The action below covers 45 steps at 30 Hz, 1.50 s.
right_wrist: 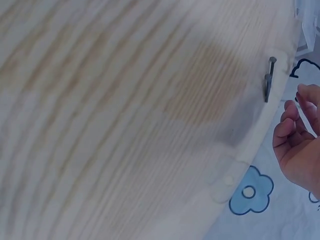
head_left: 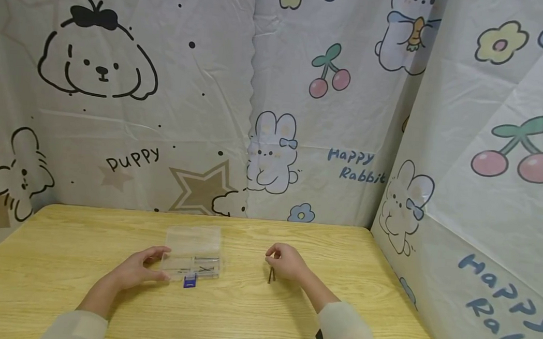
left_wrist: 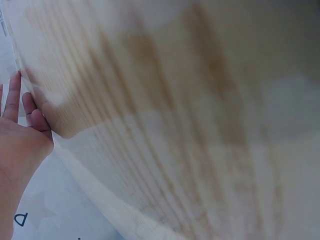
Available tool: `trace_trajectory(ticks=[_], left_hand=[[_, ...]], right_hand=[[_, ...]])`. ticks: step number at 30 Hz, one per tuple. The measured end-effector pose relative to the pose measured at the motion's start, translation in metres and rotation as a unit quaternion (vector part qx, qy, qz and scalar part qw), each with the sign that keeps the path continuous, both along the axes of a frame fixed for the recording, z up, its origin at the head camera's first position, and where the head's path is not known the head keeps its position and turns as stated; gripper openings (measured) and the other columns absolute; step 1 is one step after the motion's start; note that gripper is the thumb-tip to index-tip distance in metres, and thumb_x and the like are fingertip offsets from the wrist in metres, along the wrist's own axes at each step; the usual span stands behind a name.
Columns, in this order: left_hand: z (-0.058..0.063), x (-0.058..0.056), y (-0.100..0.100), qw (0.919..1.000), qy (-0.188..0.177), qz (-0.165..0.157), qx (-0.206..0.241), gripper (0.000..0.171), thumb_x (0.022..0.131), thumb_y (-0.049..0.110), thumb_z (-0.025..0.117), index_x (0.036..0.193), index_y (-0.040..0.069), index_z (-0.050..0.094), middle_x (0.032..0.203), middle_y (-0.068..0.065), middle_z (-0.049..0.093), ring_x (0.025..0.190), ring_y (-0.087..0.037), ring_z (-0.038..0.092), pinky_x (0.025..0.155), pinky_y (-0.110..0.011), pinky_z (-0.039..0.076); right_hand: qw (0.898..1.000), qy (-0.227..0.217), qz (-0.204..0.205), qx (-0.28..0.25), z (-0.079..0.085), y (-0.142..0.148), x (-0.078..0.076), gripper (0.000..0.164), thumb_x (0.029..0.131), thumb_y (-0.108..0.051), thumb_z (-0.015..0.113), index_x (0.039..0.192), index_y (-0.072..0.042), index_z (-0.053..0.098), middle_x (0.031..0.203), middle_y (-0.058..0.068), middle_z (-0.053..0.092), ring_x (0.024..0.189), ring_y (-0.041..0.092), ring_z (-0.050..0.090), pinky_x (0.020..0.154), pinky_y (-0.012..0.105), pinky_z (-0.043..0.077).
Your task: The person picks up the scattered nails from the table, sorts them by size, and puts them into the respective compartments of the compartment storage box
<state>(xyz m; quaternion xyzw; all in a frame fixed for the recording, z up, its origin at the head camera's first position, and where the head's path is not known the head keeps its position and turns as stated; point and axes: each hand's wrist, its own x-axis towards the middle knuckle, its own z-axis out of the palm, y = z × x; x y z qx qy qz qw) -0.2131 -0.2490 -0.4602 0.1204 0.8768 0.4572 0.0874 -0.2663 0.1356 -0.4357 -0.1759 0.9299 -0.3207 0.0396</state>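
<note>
A clear plastic box [head_left: 166, 263] with a blue latch [head_left: 190, 280] stands on the table, its lid [head_left: 193, 240] folded back. Several thin metal nails [head_left: 206, 269] lie in its compartments. My left hand [head_left: 136, 269] is at the box's left side, thumb by the front corner and fingers by the back, spread apart. To the right of the box, two dark nails [right_wrist: 269, 82] lie on the table beneath my right hand [head_left: 288, 262]. The thumb and forefinger of that hand pinch together, with a small dark piece [right_wrist: 296, 99] showing at their tips.
The wood-grained table [head_left: 225, 317] spans the space in front of me. Printed cloth [head_left: 202, 82] hangs behind it, and more cloth [head_left: 493, 214] runs along the right side.
</note>
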Motion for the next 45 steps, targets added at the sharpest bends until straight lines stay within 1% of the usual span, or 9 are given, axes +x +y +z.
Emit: trace_trajectory(ticks=[5,12,18,25,27,32,37,42,45], left_hand=[[0.0,0.0,0.001,1.0,0.004,0.003,-0.007,0.074,0.077,0.029,0.077,0.136,0.002,0.042,0.133,-0.027,0.046,0.122,-0.046,0.04,0.098,-0.059,0.035],[0.001,0.0,0.001,1.0,0.005,0.002,-0.008,0.073,0.077,0.029,0.077,0.136,0.002,0.042,0.132,-0.027,0.046,0.12,-0.045,0.041,0.097,-0.058,0.037],[0.0,-0.001,0.001,0.9998,0.007,0.007,-0.015,0.073,0.077,0.029,0.077,0.136,0.002,0.043,0.131,-0.026,0.047,0.118,-0.042,0.043,0.096,-0.056,0.038],[0.0,-0.001,0.001,0.9997,0.009,0.011,-0.018,0.074,0.076,0.029,0.077,0.135,0.002,0.043,0.13,-0.027,0.048,0.117,-0.041,0.045,0.095,-0.056,0.038],[0.001,-0.001,0.002,0.9998,0.009,0.012,-0.017,0.074,0.076,0.028,0.078,0.135,0.002,0.043,0.129,-0.026,0.048,0.116,-0.04,0.045,0.095,-0.055,0.038],[0.001,0.0,0.002,0.9999,0.007,0.008,-0.012,0.074,0.076,0.028,0.078,0.135,0.001,0.043,0.128,-0.025,0.049,0.115,-0.038,0.047,0.095,-0.054,0.039],[0.0,0.0,0.002,0.9999,0.01,0.008,-0.011,0.073,0.075,0.028,0.078,0.134,0.001,0.044,0.127,-0.024,0.05,0.113,-0.036,0.048,0.094,-0.052,0.04],[0.0,-0.001,0.002,0.9999,0.011,0.006,-0.009,0.073,0.076,0.027,0.078,0.135,0.001,0.043,0.128,-0.025,0.05,0.115,-0.038,0.047,0.095,-0.054,0.039],[0.0,-0.001,0.002,0.9999,0.009,0.005,-0.009,0.073,0.076,0.027,0.077,0.135,0.001,0.043,0.13,-0.027,0.048,0.116,-0.04,0.046,0.095,-0.055,0.039]], right_hand=[[1.0,0.002,0.002,-0.008,-0.006,0.013,0.001,0.011,0.089,-0.016,0.061,0.094,-0.006,0.065,0.079,0.003,0.052,0.068,0.013,0.044,0.057,0.025,0.037],[1.0,-0.018,0.0,-0.009,-0.009,0.024,0.009,0.013,0.089,-0.019,0.062,0.093,-0.007,0.065,0.077,0.002,0.052,0.066,0.013,0.043,0.055,0.024,0.036],[1.0,-0.021,-0.001,-0.004,-0.012,0.028,0.017,0.015,0.087,-0.022,0.066,0.09,-0.008,0.066,0.077,0.0,0.055,0.069,0.011,0.046,0.059,0.023,0.038],[0.999,-0.036,0.004,-0.017,-0.018,0.028,0.022,0.019,0.083,-0.024,0.071,0.088,-0.007,0.064,0.074,-0.001,0.054,0.066,0.011,0.045,0.055,0.022,0.037],[0.999,-0.041,0.001,-0.018,-0.02,0.029,0.022,0.021,0.083,-0.026,0.072,0.088,-0.007,0.064,0.075,-0.001,0.054,0.065,0.01,0.045,0.055,0.021,0.038],[1.0,-0.03,-0.006,-0.006,-0.023,0.029,0.023,0.021,0.083,-0.028,0.071,0.087,-0.008,0.063,0.074,-0.002,0.054,0.063,0.009,0.044,0.054,0.02,0.038],[1.0,-0.021,-0.006,0.007,-0.022,0.028,0.025,0.016,0.086,-0.024,0.068,0.087,-0.008,0.063,0.074,-0.001,0.056,0.064,0.01,0.045,0.055,0.022,0.038],[0.999,-0.014,-0.013,0.026,-0.022,0.03,0.026,0.011,0.088,-0.019,0.064,0.088,-0.008,0.063,0.076,-0.001,0.057,0.065,0.011,0.047,0.057,0.023,0.039],[0.999,-0.007,-0.024,0.032,-0.022,0.033,0.025,0.01,0.087,-0.017,0.062,0.088,-0.007,0.063,0.075,0.0,0.057,0.066,0.011,0.047,0.057,0.023,0.039]])
